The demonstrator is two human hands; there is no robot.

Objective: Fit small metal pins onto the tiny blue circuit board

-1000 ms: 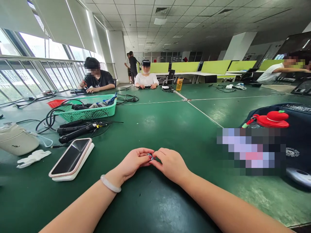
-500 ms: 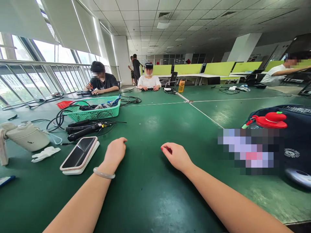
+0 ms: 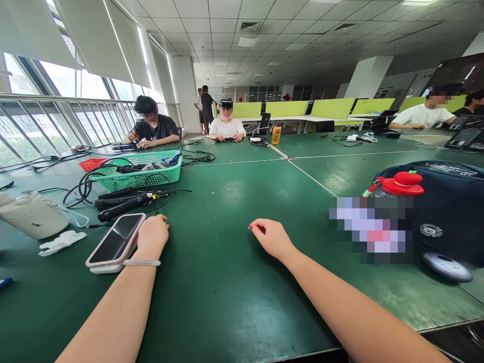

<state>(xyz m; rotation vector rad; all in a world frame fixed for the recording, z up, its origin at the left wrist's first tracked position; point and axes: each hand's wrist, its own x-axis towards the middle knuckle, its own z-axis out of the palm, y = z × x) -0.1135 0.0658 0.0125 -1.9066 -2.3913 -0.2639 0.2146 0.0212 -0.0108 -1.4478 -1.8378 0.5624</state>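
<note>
My left hand (image 3: 153, 236), with a pale bangle (image 3: 142, 262) on its wrist, rests beside the right edge of a pink-framed phone (image 3: 116, 239). Its fingers are curled under and nothing shows in them; the hand overlaps the phone's edge in view, and I cannot tell whether they touch. The phone lies dark-screened on a white base of similar shape. To the right, my right hand (image 3: 274, 239) lies on the green table (image 3: 212, 312) in a loose fist, thumb against the curled fingers, holding nothing visible.
At left are black handheld devices (image 3: 124, 204) with cables, a green basket (image 3: 143, 176), a cream bag (image 3: 36, 214) and a crumpled tissue (image 3: 62, 242). A dark backpack (image 3: 449, 201), red-lidded bottle (image 3: 403, 183) and computer mouse (image 3: 446, 266) are at right. People sit across the table.
My left hand has moved left, up to the phone's side. My right hand stays almost in place. The view has turned slightly to the right.
</note>
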